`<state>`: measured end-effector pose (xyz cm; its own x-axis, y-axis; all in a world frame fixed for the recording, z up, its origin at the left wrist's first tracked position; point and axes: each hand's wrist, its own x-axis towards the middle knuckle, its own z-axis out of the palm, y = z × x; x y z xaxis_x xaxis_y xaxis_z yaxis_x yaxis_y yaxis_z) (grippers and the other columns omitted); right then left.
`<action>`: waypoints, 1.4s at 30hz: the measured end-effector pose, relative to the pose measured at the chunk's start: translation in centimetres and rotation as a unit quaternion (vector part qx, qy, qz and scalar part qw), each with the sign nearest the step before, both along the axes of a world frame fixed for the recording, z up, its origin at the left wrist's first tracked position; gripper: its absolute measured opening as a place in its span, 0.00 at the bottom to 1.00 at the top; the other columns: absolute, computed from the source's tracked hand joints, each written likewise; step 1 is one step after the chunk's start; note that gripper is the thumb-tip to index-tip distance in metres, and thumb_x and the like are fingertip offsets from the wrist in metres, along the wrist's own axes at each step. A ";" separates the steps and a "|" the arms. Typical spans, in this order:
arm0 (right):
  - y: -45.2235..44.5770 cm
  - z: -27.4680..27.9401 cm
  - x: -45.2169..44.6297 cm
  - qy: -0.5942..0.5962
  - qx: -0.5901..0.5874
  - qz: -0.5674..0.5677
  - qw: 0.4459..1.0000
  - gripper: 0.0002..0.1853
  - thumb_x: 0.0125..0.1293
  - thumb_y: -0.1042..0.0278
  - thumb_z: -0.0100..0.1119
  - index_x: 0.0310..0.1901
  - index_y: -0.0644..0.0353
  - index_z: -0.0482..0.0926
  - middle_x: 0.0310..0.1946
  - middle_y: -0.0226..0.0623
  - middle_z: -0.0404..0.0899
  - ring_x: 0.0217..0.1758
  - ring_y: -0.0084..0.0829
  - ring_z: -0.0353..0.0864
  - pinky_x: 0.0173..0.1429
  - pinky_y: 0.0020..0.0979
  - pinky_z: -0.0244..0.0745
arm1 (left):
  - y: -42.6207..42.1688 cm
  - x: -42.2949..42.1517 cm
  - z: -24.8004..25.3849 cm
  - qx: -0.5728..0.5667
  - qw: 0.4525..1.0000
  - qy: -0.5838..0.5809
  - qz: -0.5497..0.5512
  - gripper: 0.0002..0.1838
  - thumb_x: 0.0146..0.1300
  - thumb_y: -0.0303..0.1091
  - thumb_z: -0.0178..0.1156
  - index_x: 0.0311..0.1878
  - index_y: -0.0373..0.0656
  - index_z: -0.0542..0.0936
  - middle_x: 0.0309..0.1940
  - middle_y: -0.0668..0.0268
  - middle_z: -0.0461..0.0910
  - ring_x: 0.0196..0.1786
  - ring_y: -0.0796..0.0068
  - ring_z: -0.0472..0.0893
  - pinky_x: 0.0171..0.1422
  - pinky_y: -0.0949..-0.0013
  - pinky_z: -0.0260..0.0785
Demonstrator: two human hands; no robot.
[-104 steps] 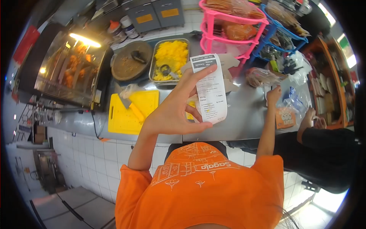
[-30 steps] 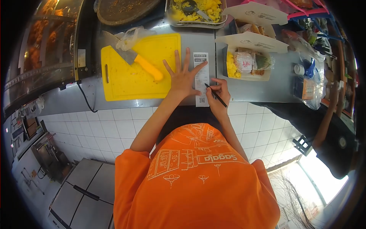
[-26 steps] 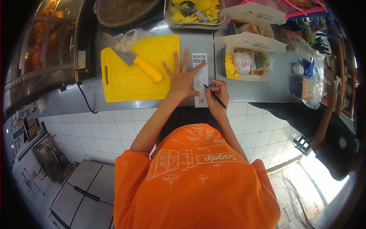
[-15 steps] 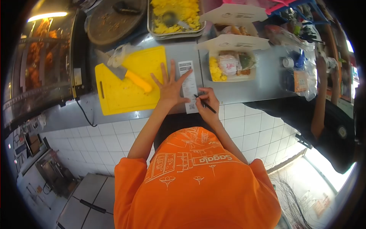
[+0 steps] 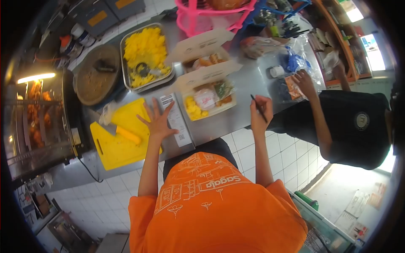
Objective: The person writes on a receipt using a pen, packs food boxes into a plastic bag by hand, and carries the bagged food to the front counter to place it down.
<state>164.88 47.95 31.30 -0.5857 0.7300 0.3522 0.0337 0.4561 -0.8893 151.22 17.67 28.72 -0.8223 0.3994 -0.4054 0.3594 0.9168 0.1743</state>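
Note:
My left hand (image 5: 158, 123) is spread, its fingers wide apart, between the yellow cutting board (image 5: 110, 147) and a printed receipt (image 5: 177, 122); thumb and fingertips reach the paper. In my right hand (image 5: 262, 111) is a black pen (image 5: 258, 108), held off the counter to the right of the food boxes. The nearer open box (image 5: 213, 111) contains yellow rice (image 5: 195, 109), a white wrapped packet (image 5: 205, 99) and a bagged green item (image 5: 222, 90). A knife with a yellow handle (image 5: 128, 135) lies on the board.
Behind the boxes are a metal tray of yellow rice (image 5: 145, 46) and a pink basket (image 5: 188, 21). A round wooden block (image 5: 90, 84) stands by the glass food warmer (image 5: 36, 122) at left. A person in black (image 5: 354, 120) reaches over the counter at right.
My right hand has lifted away from the receipt and moved right with the pen. The left hand stays spread by the receipt. The view has turned right, and the co-worker's hand is now lower over the counter.

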 end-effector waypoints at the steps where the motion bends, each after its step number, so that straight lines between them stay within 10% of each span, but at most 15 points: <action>1: 2.4 -0.7 -0.7 -0.001 0.030 -0.028 0.999 0.08 0.58 0.83 0.59 0.40 0.65 0.77 0.38 0.36 0.75 0.35 0.25 0.77 0.40 0.24 0.75 | 0.5 -0.4 0.4 -0.005 1.000 -0.011 0.009 0.66 0.23 0.53 0.81 0.73 0.83 0.54 0.78 0.57 0.25 0.77 0.40 0.23 0.65 0.19 0.18; 12: 15.9 -9.8 -9.6 -0.161 0.247 -0.003 0.956 0.24 0.49 0.92 0.46 0.50 0.67 0.72 0.49 0.48 0.74 0.60 0.51 0.68 0.63 0.45 0.65 | 1.5 -2.1 0.6 0.046 0.998 0.018 0.044 0.60 0.25 0.40 0.82 0.69 0.80 0.64 0.79 0.60 0.26 0.78 0.41 0.26 0.67 0.21 0.17; 18: 7.6 1.2 -10.1 -0.099 0.165 -0.025 0.981 0.25 0.54 0.87 0.45 0.56 0.61 0.72 0.54 0.47 0.73 0.65 0.47 0.65 0.69 0.38 0.59 | -0.2 -1.6 -0.1 0.120 0.982 0.130 0.062 0.50 0.28 0.42 0.80 0.64 0.68 0.72 0.75 0.68 0.50 0.77 0.52 0.42 0.71 0.28 0.21; 23: 2.5 7.9 -11.5 -0.057 0.159 0.304 0.937 0.19 0.73 0.62 0.44 0.60 0.61 0.73 0.61 0.43 0.73 0.64 0.42 0.68 0.67 0.36 0.61 | -1.4 -1.0 -0.8 0.178 0.962 0.203 0.033 0.37 0.38 0.46 0.75 0.58 0.61 0.76 0.61 0.76 0.69 0.69 0.61 0.59 0.71 0.34 0.34; 25: 2.9 8.1 -10.7 -0.126 -0.034 0.395 0.910 0.22 0.76 0.55 0.40 0.58 0.63 0.74 0.55 0.45 0.77 0.57 0.39 0.75 0.63 0.34 0.66 | -1.6 -0.6 -1.3 0.215 0.954 0.207 0.024 0.31 0.43 0.44 0.74 0.55 0.59 0.78 0.55 0.76 0.73 0.66 0.65 0.63 0.70 0.36 0.36; 29: 3.0 1.9 -8.3 -0.279 0.057 0.345 0.894 0.23 0.64 0.57 0.61 0.55 0.63 0.75 0.48 0.48 0.79 0.54 0.44 0.76 0.61 0.38 0.68 | -0.5 -0.4 -3.7 0.239 0.929 0.235 0.158 0.15 0.61 0.31 0.56 0.51 0.48 0.80 0.52 0.65 0.77 0.60 0.58 0.70 0.65 0.41 0.54; 31: 2.6 -2.1 -6.6 -0.269 0.244 0.320 0.875 0.38 0.54 0.55 0.68 0.66 0.59 0.65 0.67 0.51 0.62 0.73 0.55 0.51 0.75 0.51 0.47 | 1.1 -0.6 -3.4 0.406 0.816 0.384 0.150 0.10 0.59 0.28 0.56 0.44 0.42 0.79 0.46 0.60 0.79 0.52 0.56 0.75 0.60 0.52 0.62; 34: 2.4 -4.2 -6.1 -0.284 0.155 0.376 0.868 0.44 0.54 0.61 0.68 0.70 0.64 0.56 0.73 0.50 0.51 0.78 0.53 0.42 0.79 0.49 0.36 | 4.3 1.5 0.1 0.378 0.891 0.241 0.077 0.16 0.61 0.37 0.59 0.50 0.39 0.78 0.42 0.54 0.80 0.47 0.52 0.78 0.52 0.52 0.69; 36: 2.5 -5.4 -5.9 -0.245 0.176 0.401 0.865 0.44 0.56 0.63 0.67 0.70 0.64 0.54 0.72 0.51 0.53 0.77 0.48 0.45 0.78 0.45 0.42 | 8.1 3.0 -3.4 0.344 0.880 0.296 0.136 0.24 0.63 0.41 0.59 0.58 0.37 0.73 0.43 0.51 0.81 0.47 0.49 0.79 0.55 0.52 0.70; 40: 2.5 -4.6 -5.3 -0.215 -0.142 0.409 0.875 0.36 0.66 0.63 0.59 0.70 0.63 0.54 0.64 0.50 0.65 0.65 0.37 0.65 0.67 0.35 0.61 | 10.3 2.6 -6.6 0.431 0.853 0.220 0.196 0.29 0.62 0.42 0.61 0.62 0.35 0.68 0.47 0.48 0.80 0.51 0.48 0.79 0.61 0.55 0.68; 42: 3.4 -4.9 -5.2 -0.235 -0.223 0.362 0.874 0.34 0.69 0.62 0.58 0.70 0.62 0.54 0.60 0.48 0.69 0.61 0.34 0.70 0.64 0.33 0.65 | 8.5 2.1 -2.2 0.538 0.782 -0.176 0.264 0.32 0.58 0.39 0.66 0.62 0.33 0.67 0.53 0.45 0.76 0.58 0.49 0.76 0.64 0.58 0.66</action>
<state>159.70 51.37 26.43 -0.9546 0.1117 -0.2761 0.2888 0.1210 -0.9497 153.37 26.19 26.55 -0.9008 0.3079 -0.3062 -0.2619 0.1773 0.9487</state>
